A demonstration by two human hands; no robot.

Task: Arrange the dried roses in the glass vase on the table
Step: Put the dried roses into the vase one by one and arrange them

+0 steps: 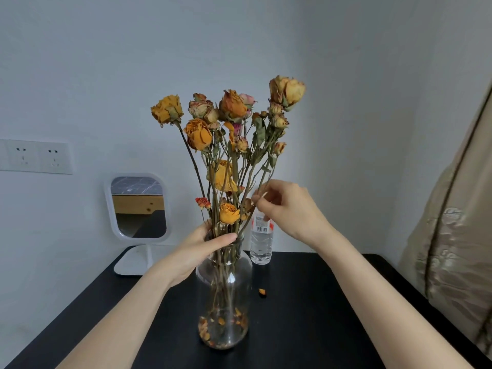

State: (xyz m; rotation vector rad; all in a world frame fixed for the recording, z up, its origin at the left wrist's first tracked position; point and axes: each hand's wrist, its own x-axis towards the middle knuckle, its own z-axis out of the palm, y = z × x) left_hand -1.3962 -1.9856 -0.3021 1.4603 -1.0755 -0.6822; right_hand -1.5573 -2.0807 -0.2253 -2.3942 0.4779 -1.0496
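A clear glass vase (225, 294) stands on the black table (306, 315), with fallen petals at its bottom. Several dried roses (226, 123), mostly orange and yellow, rise from it on long thin stems. My left hand (205, 246) wraps around the vase's neck and the stems at the rim. My right hand (285, 206) is higher, to the right of the bunch, pinching one thin stem between thumb and fingers; that stem leads up toward the tallest rose (286, 91).
A plastic water bottle (261, 243) stands just behind the vase on the right. A white-framed mirror (137, 209) sits at the table's back left. One loose petal (262, 292) lies on the table. A beige curtain (452, 235) hangs at right, wall sockets (36, 156) at left.
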